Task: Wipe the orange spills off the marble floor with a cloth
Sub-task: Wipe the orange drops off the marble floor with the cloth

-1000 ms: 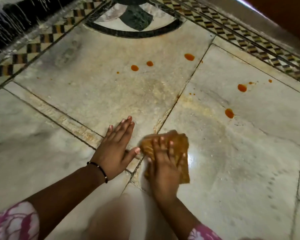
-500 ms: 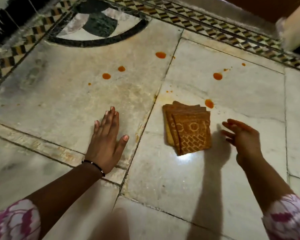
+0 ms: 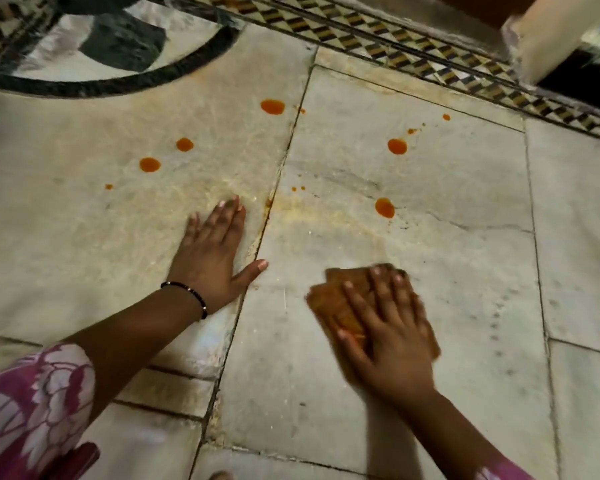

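Note:
A folded orange-brown cloth (image 3: 336, 299) lies flat on the pale marble floor (image 3: 447, 271). My right hand (image 3: 387, 332) presses down on it with fingers spread, covering most of it. My left hand (image 3: 215, 258) rests flat on the floor to the left, palm down, holding nothing. Beyond the hands lie several orange spills: one drop (image 3: 385, 207) on the right slab nearest the cloth, another (image 3: 397, 146) farther back, one (image 3: 272, 107) by the slab joint, and two (image 3: 149, 164) (image 3: 184, 144) on the left slab. A faint yellowish smear (image 3: 312, 209) marks the slab joint.
A mosaic border strip (image 3: 430, 67) runs along the far edge of the floor. A dark curved inlay (image 3: 118, 46) sits at the top left. A pale pillar base (image 3: 548, 39) stands at the top right. Pink floral sleeves (image 3: 35, 403) show at the bottom.
Half a second ago the cloth lay alone with my right hand lifted beside it. Now my right hand is back down on the cloth, nearer to me. My left hand stays planted.

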`<state>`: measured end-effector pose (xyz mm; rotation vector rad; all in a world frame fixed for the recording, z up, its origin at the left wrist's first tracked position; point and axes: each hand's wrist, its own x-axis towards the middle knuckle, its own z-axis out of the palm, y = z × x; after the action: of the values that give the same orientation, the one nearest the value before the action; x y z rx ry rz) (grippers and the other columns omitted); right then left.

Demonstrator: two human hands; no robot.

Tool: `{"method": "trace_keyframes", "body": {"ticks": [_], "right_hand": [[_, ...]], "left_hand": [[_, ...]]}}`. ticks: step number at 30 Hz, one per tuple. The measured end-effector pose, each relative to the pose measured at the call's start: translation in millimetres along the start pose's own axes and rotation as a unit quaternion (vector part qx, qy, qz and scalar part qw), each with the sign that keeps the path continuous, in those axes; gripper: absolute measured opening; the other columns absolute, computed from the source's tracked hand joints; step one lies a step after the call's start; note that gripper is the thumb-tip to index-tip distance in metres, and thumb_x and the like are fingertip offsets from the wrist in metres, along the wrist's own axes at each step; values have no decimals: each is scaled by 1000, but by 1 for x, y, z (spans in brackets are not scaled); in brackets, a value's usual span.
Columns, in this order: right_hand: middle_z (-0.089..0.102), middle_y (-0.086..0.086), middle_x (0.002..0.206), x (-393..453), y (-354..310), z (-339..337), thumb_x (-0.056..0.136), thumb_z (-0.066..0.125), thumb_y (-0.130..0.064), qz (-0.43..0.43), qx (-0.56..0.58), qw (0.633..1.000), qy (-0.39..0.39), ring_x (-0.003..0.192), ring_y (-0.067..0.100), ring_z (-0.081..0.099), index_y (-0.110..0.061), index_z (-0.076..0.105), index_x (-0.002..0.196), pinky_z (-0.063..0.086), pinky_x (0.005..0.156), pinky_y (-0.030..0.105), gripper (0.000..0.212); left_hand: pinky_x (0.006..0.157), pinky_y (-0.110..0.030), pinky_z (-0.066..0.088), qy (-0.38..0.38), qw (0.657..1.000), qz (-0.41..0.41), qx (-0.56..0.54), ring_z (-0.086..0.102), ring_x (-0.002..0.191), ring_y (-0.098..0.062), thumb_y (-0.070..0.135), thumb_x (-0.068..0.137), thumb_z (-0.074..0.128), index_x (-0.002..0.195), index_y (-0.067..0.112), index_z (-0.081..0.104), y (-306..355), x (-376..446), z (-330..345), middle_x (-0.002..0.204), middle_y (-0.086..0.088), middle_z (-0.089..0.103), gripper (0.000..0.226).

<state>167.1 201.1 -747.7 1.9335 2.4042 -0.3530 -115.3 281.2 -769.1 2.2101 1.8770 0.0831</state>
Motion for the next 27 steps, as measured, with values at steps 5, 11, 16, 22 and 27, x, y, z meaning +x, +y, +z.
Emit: {"method": "trace_keyframes", "body": {"ticks": [5,11,16,22,27], "right_hand": [[3,0,162,39,65,-23,84,21,-68,219,19,975,14,147,27,0,-44,14,148,8,116,55,69],[-5,2,162,195,2,-36,94,25,-58,243,72,967,36,145,38,-12,-44,10,148,-6,112,63,58],[8,-4,161,185,-75,-15,91,27,-60,-40,23,998,30,146,35,-10,-50,25,143,-3,112,63,52],[12,-7,160,90,15,-20,87,23,-63,77,3,997,19,147,30,-3,-53,29,140,5,116,55,54],[7,-3,161,167,21,-32,92,31,-56,253,69,964,53,146,34,-8,-49,25,143,-3,112,63,52]], "left_hand": [[116,-47,-1,7,1000,-16,5,5,144,-21,78,77,23,148,9,7,-3,4,2,158,-7,3,101],[117,-44,-2,7,1000,-22,5,4,145,-20,79,75,22,148,9,9,-2,4,-1,158,-7,3,102],[117,-43,0,9,999,-31,2,7,144,-18,80,74,25,148,10,11,-2,5,0,158,-5,6,103],[117,-42,-4,-1,1000,-27,0,2,145,-18,80,76,21,149,11,7,-3,4,-1,158,-5,2,102],[117,-48,4,-10,1000,-18,0,6,145,-21,75,80,29,148,6,12,-1,3,-5,157,-10,6,98]]}}
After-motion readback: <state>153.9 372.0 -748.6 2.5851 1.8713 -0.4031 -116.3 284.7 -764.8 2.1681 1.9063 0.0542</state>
